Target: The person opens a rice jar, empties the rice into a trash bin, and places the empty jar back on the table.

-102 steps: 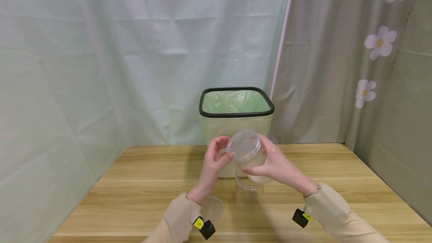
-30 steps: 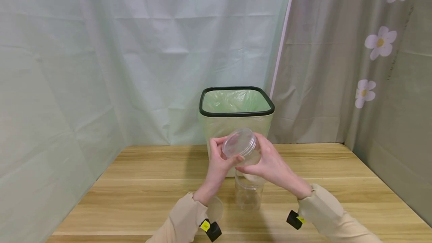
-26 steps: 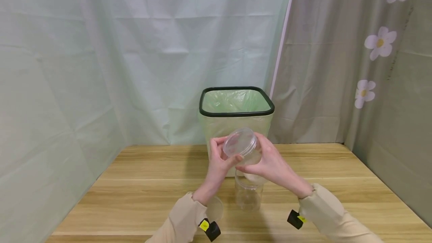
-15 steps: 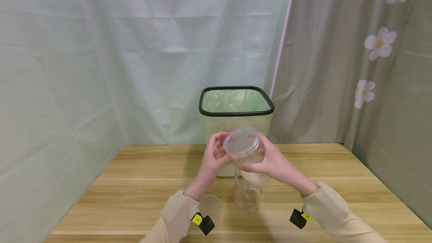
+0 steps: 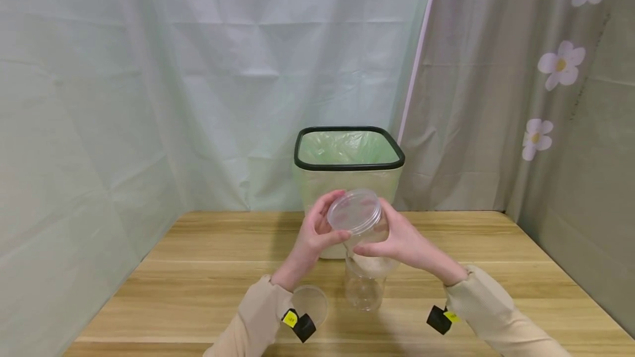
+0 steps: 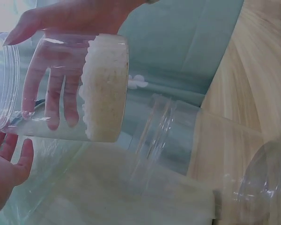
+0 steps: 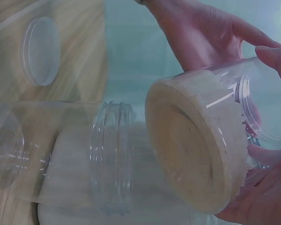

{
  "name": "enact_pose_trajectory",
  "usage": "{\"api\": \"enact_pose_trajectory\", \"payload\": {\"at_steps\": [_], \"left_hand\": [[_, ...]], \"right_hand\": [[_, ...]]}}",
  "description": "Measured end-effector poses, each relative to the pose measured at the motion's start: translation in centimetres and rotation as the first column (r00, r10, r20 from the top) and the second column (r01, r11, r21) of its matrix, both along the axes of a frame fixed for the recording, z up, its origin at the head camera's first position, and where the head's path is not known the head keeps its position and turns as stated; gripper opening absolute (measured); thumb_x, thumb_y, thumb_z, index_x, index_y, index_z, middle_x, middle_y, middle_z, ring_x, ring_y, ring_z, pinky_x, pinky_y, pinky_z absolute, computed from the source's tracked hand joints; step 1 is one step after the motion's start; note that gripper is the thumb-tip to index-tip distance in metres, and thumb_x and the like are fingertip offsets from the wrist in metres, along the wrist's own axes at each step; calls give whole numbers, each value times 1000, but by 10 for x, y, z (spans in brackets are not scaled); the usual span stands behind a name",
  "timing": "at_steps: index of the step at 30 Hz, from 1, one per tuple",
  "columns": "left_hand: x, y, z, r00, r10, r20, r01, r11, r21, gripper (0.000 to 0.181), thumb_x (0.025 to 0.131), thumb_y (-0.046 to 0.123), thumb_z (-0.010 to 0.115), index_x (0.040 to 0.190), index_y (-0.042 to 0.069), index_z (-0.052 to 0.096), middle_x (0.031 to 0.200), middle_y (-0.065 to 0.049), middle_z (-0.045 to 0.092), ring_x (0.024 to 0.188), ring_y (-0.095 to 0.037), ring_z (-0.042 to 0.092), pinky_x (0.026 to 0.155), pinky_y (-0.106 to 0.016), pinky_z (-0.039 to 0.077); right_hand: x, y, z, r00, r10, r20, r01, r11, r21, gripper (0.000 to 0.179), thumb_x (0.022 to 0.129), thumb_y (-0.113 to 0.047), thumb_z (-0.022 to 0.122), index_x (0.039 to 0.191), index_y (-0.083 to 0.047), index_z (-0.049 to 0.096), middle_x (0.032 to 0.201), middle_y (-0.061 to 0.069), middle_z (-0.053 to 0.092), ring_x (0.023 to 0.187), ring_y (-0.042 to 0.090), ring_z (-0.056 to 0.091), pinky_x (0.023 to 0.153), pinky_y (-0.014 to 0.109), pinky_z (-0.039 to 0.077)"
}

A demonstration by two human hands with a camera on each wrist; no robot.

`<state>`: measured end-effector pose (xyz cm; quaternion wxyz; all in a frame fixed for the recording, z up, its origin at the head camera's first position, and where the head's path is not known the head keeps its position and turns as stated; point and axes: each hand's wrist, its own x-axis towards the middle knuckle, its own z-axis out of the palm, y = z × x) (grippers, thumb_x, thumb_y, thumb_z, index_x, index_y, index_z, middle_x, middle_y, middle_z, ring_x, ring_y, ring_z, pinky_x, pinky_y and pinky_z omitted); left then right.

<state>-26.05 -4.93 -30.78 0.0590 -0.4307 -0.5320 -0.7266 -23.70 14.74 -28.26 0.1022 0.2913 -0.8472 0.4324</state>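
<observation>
In the head view, a clear plastic jar (image 5: 374, 233) is held tilted above the table, its lid (image 5: 354, 211) towards the head camera. My right hand (image 5: 404, 238) grips the jar's body, thumb in front. My left hand (image 5: 312, 233) holds the lid's edge between thumb and curled fingers. Pale grains (image 6: 103, 89) lie packed at the jar's base in the left wrist view. Beneath it, an open clear jar (image 5: 364, 291) stands upright on the table, with its threaded rim showing in the right wrist view. A round clear lid (image 5: 312, 304) lies flat beside it, partly behind my left wrist.
Behind my hands is a pale bin (image 5: 349, 180) with a black rim and a thin green liner. The wooden table (image 5: 223, 274) spreads to both sides. Pale curtains (image 5: 278, 70) hang around the back and sides, with flowers printed on the right one.
My left hand has turned back and forth at the lid's edge, its thumb sliding left and then slightly right. My right hand keeps its grip, and the held jar has shifted only slightly.
</observation>
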Motion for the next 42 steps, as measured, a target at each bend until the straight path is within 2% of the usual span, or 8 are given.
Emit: {"api": "enact_pose_trajectory", "payload": {"at_steps": [9,15,22,27,37,40,42], "left_hand": [[2,2,-1,999,46,18,-46,999,15,77,73,22,76,128,-8,32,127,-19,40,112,-31,39,93,-39,33],[5,7,-1,991,120,57,-121,992,21,79,69,27,79,124,-6,32,124,-19,42,110,-31,41,93,-41,31],[11,13,-1,976,204,80,-206,978,26,74,69,25,79,120,-4,33,122,-17,43,109,-32,42,92,-42,32],[15,17,-1,960,265,88,-269,962,40,76,68,29,80,117,-5,33,120,-16,42,107,-32,41,91,-41,33],[19,24,-3,932,338,132,-347,936,57,72,67,27,79,113,-3,33,116,-15,39,103,-29,42,90,-41,32],[20,27,-3,910,391,137,-400,915,47,71,67,29,79,112,-3,34,115,-14,39,102,-27,42,87,-42,35],[20,29,-4,890,436,136,-444,895,36,70,67,30,79,111,-3,36,113,-14,39,101,-27,43,85,-42,37]], "right_hand": [[0,0,-2,999,-16,-34,17,1000,9,78,66,-33,80,128,-12,38,111,3,52,97,19,51,79,43,41],[-1,-2,-4,998,-41,-48,41,999,7,79,67,-36,79,129,-11,38,113,3,52,99,20,51,81,43,40],[-1,-4,-4,995,-64,-81,64,998,2,81,66,-39,79,130,-11,38,116,4,51,100,20,50,81,45,40],[0,-6,-4,988,-78,-131,79,997,7,81,66,-39,79,129,-10,39,115,4,50,99,19,50,81,43,41],[0,-8,-8,978,-94,-185,98,995,12,83,63,-39,81,129,-10,40,114,2,50,98,17,50,80,40,42],[-1,-9,-9,970,-111,-215,118,993,20,83,63,-38,81,128,-8,40,113,3,50,97,18,49,79,39,43],[-2,-10,-9,963,-130,-238,141,990,27,84,62,-38,81,128,-6,40,113,5,50,97,18,49,78,39,43]]}}
